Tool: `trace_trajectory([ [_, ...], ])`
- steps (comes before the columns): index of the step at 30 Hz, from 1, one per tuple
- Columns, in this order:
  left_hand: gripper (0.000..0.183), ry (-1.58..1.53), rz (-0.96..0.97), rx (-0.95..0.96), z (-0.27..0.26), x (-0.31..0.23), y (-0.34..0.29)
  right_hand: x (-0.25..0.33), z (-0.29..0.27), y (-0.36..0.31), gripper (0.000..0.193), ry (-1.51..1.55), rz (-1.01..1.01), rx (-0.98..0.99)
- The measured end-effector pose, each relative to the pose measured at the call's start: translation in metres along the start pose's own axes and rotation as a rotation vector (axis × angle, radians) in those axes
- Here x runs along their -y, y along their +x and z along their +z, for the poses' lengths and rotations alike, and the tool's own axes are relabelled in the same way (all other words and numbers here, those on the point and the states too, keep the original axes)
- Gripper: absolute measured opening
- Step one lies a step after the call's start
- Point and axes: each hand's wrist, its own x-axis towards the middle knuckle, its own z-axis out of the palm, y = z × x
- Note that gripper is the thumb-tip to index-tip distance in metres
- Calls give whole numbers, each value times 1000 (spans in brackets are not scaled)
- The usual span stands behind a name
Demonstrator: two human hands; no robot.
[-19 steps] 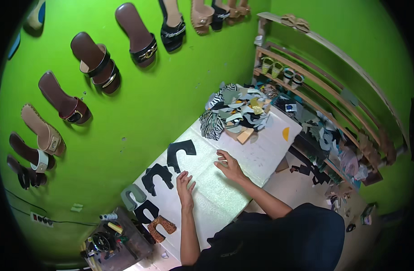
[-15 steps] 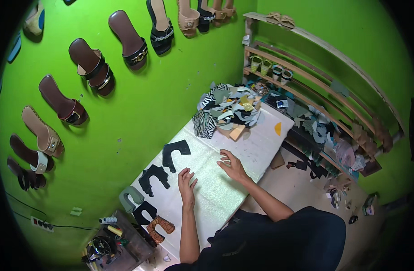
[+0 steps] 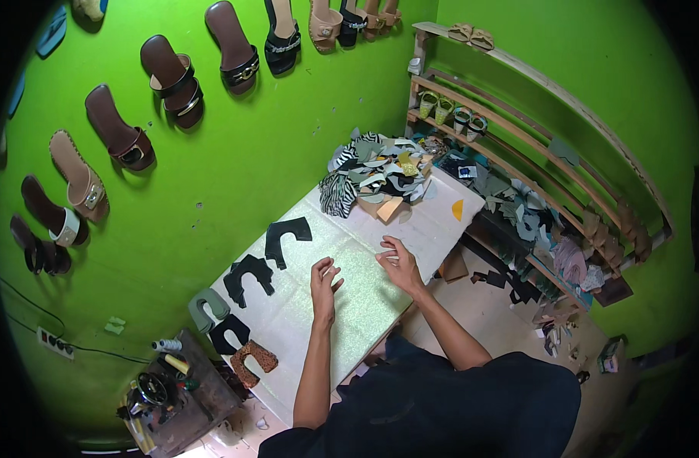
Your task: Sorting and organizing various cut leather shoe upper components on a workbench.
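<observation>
Both of my hands are raised over the white table (image 3: 349, 324), facing each other with nothing between them. My left hand (image 3: 323, 288) is empty, its fingers loosely bent and apart. Farther right, my right hand (image 3: 400, 266) also holds nothing, fingers spread and curved. Along the table's left side lie U-shaped cut pieces: a single black piece (image 3: 275, 238), a black stack (image 3: 239, 281), a grey-green piece (image 3: 199, 307), another black piece (image 3: 221, 338) and an orange-brown spotted piece (image 3: 262, 356). The far black piece is nearest my left hand.
A heap of material scraps (image 3: 372, 172) covers the table's far end, near a yellow scrap (image 3: 458, 210). Sandals (image 3: 120, 133) hang on the green wall. A wooden rack (image 3: 510, 107) stands at the right. A cluttered grey bin (image 3: 204, 401) sits at the lower left.
The view has shifted, so the table and wall sit differently in the picture. Both hands have moved slightly right over the table, still empty. The cut pieces lie as before.
</observation>
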Motion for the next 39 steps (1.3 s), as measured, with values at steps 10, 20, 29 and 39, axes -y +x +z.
trace_trajectory([
  [10,40,39,-13,-80,21,6,51,-18,-5,61,53,28,-17,71],
  [20,38,74,-82,-272,90,28,158,-69,-31,204,52,14,-49,273],
  [29,37,112,-62,-478,119,53,242,-111,-14,321,49,58,-122,502],
  [39,79,912,315,-534,87,122,307,-142,36,361,52,-434,-406,542],
])
